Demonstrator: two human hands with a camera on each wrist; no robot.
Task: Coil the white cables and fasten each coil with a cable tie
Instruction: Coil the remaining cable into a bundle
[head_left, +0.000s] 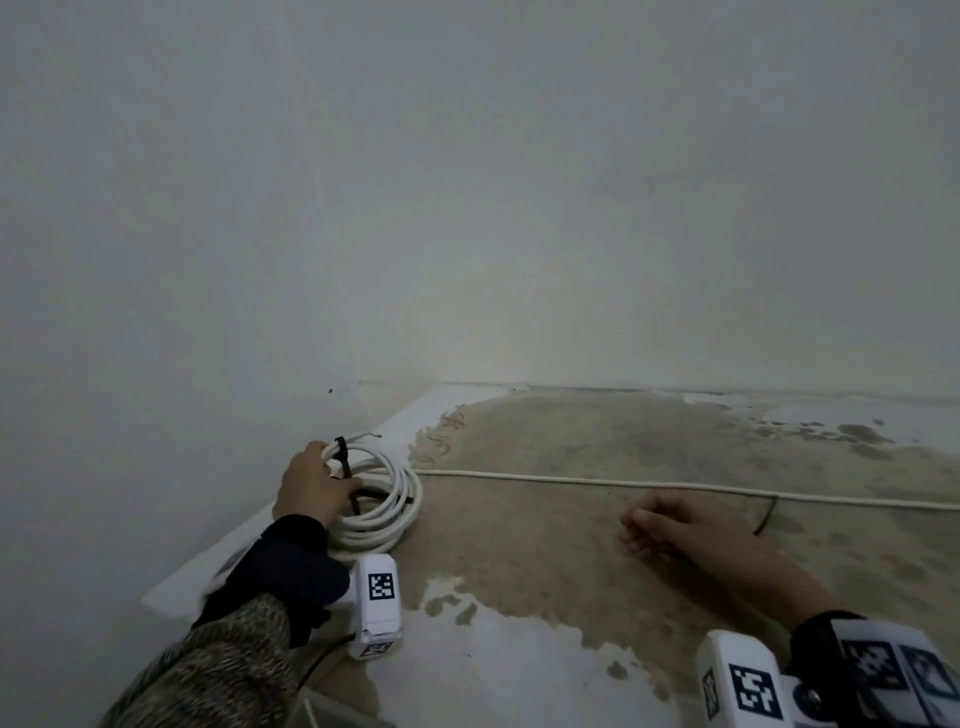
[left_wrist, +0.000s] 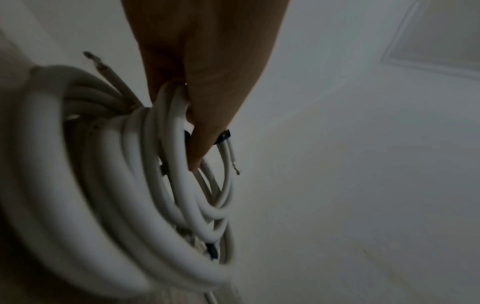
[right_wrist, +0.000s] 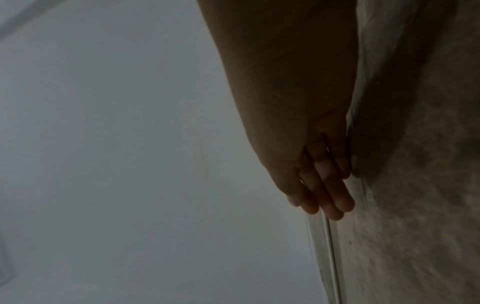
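White cable coil (head_left: 382, 501), far left, black-tied: my left hand (head_left: 311, 486) grips it; right hand (head_left: 670, 525) loose, holding nothing.

Coil at the bench's far-left corner, cable running off to its right.

The coil (head_left: 382, 499) lies on the bench (head_left: 519, 649), close to the wall (head_left: 467, 182) behind it. A cable tie (head_left: 341, 451) sits on the coil's far-left side. The left hand (head_left: 311, 486) is on the coil's left edge. A straight cable (head_left: 675, 486) stretches rightward from the coil. The right hand (head_left: 670, 525) lies well right of the coil, just in front of that cable.
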